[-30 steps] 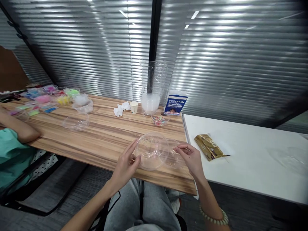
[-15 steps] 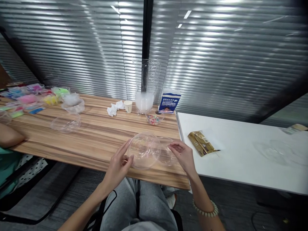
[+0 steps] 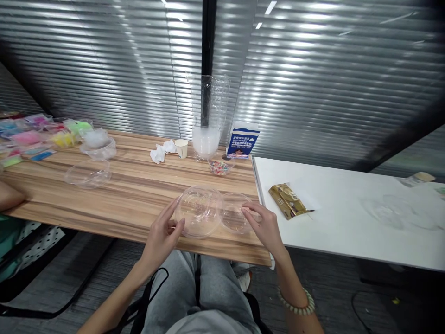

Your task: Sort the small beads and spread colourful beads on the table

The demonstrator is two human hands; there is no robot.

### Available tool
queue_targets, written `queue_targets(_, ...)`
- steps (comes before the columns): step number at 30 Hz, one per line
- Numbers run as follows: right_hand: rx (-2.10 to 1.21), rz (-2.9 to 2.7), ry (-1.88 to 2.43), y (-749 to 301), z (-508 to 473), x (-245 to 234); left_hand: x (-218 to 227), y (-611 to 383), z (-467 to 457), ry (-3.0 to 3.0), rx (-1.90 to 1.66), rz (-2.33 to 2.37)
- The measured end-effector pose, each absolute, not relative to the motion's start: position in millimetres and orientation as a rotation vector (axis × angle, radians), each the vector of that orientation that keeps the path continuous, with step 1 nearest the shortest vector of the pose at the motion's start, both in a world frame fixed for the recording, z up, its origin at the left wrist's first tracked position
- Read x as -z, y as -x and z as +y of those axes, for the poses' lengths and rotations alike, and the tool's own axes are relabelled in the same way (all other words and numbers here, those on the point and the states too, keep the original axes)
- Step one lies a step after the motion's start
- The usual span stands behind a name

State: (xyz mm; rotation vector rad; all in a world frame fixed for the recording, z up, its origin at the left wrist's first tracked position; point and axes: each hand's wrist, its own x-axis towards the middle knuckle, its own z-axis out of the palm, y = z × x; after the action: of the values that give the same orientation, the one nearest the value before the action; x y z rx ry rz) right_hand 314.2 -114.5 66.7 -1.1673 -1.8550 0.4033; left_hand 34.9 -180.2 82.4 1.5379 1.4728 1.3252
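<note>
A clear round plastic bowl (image 3: pixel 198 222) sits on the wooden table in front of me, with small specks showing inside it. My left hand (image 3: pixel 162 232) grips its left rim, thumb at the near side and fingers farther back. Adjoining the bowl on the right is a smaller clear round plastic piece (image 3: pixel 232 218), like a lid. My right hand (image 3: pixel 263 225) is over that piece's right part, with thumb and fingertips pinched together. Whatever lies between those fingertips, if anything, is too small to tell.
Farther back stand a small bowl of colourful beads (image 3: pixel 219 168), stacked clear cups (image 3: pixel 206 141), a blue packet (image 3: pixel 242 141), a paper cup (image 3: pixel 181 148) and crumpled tissue (image 3: pixel 158 154). A gold packet (image 3: pixel 289 200) lies right. Colourful bags (image 3: pixel 29 137) and a person's arm (image 3: pixel 10 195) are left.
The view has shifted slightly, so everything appears a little higher and farther left. My left hand stays on the bowl's rim; my right fingertips remain pinched over the smaller piece.
</note>
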Motion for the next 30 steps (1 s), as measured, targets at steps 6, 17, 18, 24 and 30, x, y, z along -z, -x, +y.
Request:
queue_targets(6,-0.371,-1.816,1.039,-305,-134,-88,-85,-40,-184,-1.571,-1.339,1.434)
queue_targets(17,-0.393,-2.514,0.98,-255,-135,-109,-98,-62,-192,-1.707,-1.265,1.404)
queue_targets(18,-0.367,-2.565,1.006,-253,-132,-109,-99,-63,-192,-1.721,-1.263,1.4)
queue_targets(24,-0.299,-2.686,1.073,-247,-126,-110,-105,-66,-191,-1.756,-1.244,1.393)
queue_targets(30,-0.324,-2.719,1.118,-242,-125,-111,-112,-68,-191,-1.778,-1.215,1.431)
